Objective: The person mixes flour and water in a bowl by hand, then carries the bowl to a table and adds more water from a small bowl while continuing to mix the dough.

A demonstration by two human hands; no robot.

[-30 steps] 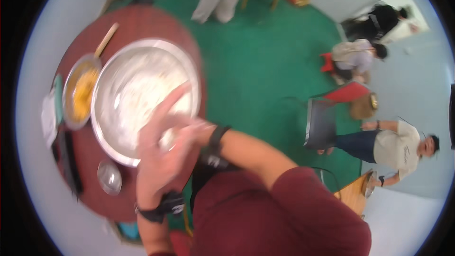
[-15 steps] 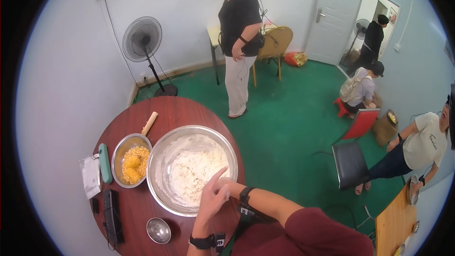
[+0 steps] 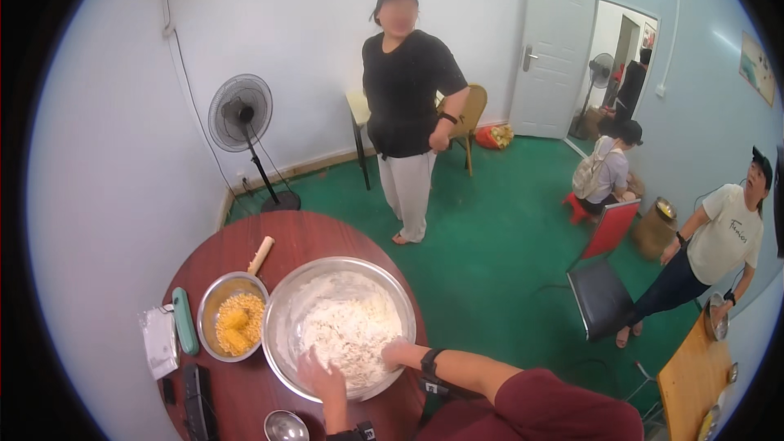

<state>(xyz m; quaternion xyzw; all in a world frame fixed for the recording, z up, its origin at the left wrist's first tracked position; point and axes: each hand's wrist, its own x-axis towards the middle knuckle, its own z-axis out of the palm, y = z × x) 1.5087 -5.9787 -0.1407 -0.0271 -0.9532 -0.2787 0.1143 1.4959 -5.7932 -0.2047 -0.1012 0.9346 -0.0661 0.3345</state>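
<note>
A wide metal bowl (image 3: 411, 304) stands on the round table and holds loose, lumpy white flour (image 3: 347, 331). My left hand (image 3: 322, 377) reaches over the bowl's near side, its fingers spread at the edge of the flour. From the right, my right hand (image 3: 397, 354) dips into the flour; its fingers are hidden there. To the left, a smaller metal bowl (image 3: 209, 343) contains yellow corn kernels (image 3: 251, 308) and two pieces of corn cob (image 3: 235, 331). A small metal bowl (image 3: 286, 426) sits near my left forearm.
On the dark red table (image 3: 245, 237) lie a pale stick (image 3: 260, 255), a green case (image 3: 184, 322), a plastic packet (image 3: 161, 345) and a black device (image 3: 198, 400). Beyond stand a fan (image 3: 241, 114) and a person (image 3: 412, 90). At right are a chair (image 3: 603, 302) and other people.
Both hands, close together above the bowl's near right rim before, have separated and lowered into the bowl. The view has tilted up. The person in black has turned and shifted an arm.
</note>
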